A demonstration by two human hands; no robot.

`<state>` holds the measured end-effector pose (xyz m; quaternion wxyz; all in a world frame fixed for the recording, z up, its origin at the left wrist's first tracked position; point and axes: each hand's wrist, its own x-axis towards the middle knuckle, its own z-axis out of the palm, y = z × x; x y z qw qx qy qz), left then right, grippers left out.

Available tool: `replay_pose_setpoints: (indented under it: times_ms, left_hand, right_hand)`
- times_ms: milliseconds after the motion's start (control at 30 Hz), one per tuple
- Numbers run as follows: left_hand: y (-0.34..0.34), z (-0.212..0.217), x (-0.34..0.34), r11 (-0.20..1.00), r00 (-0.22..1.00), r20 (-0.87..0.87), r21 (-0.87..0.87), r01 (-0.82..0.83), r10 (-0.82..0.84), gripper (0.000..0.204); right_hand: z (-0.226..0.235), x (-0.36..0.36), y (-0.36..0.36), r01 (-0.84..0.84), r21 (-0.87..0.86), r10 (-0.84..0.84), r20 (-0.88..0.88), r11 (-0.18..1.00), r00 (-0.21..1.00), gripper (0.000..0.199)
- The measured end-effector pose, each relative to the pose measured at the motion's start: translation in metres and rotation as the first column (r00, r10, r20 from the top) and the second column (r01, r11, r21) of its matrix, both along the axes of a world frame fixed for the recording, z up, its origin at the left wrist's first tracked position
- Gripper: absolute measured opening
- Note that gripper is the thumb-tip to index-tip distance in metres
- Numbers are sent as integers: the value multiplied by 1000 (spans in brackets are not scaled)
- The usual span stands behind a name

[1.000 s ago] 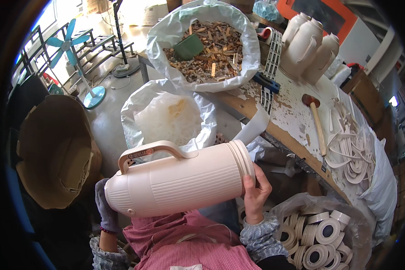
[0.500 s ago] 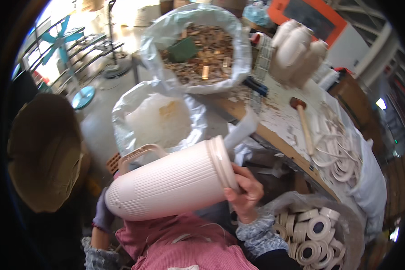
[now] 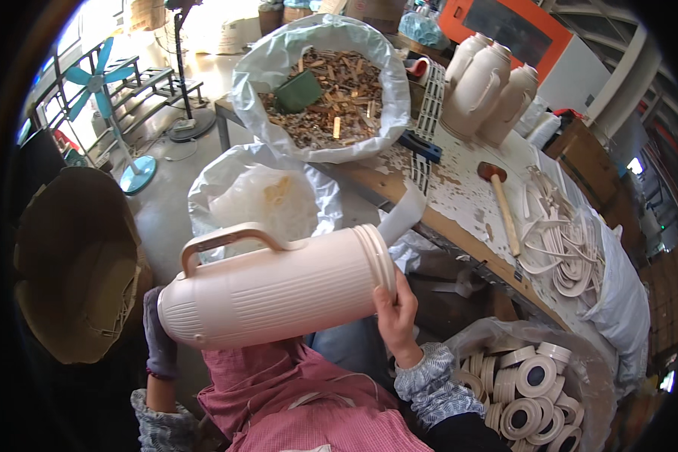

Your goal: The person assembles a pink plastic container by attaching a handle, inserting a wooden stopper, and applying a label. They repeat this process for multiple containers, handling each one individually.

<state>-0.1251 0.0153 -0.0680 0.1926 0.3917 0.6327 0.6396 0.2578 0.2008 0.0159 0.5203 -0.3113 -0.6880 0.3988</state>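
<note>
A pale pink plastic thermos jug shell (image 3: 286, 290) lies sideways across my lap, its handle (image 3: 233, 235) facing away from me. Vertical ribs cover part of its body. My left hand (image 3: 159, 337), in a grey-purple glove, holds the left end; most of its fingers are hidden behind the shell. At the right end, my bare right hand (image 3: 399, 320) grips the ringed rim, thumb on the near side. To the right of my knees, a plastic-lined container (image 3: 587, 369) holds many cream-coloured ring parts (image 3: 536, 377).
Ahead stand a lined tub (image 3: 241, 83) of brown scraps and a lower white-lined bin (image 3: 203, 196). The worktable (image 3: 459, 200) carries a mallet (image 3: 505, 207), cream strips (image 3: 569, 256) and several similar jugs (image 3: 478, 94). A cardboard box (image 3: 79, 256) stands left, near a blue fan (image 3: 96, 83).
The jug shell has rolled slightly, so its handle shows more fully, and its left end has shifted up and left with my left hand. My right hand stays at the rim.
</note>
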Motion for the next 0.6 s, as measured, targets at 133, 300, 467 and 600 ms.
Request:
replay_pose_setpoints:
  times_ms: [133, 300, 467, 600]
  left_hand:
    - [-10, -17, 6, 991, 730, 670, 62, 122, -132, 34]
    - [-34, -33, 14, 888, 801, 550, -210, 408, -238, 46]
    - [-6, 17, 10, 967, 466, 882, -53, 247, -71, 42]
    - [11, 114, 42, 980, 977, -123, 119, -158, 172, 28]
  right_hand:
    - [17, -7, -5, 21, 356, -64, 108, 934, 992, 36]
    - [72, 11, -38, -327, 693, 110, 339, 643, 934, 32]
    - [23, 4, -7, -14, 529, -6, 36, 848, 999, 29]
    - [-52, -28, 27, 144, -326, -238, -270, 934, 933, 31]
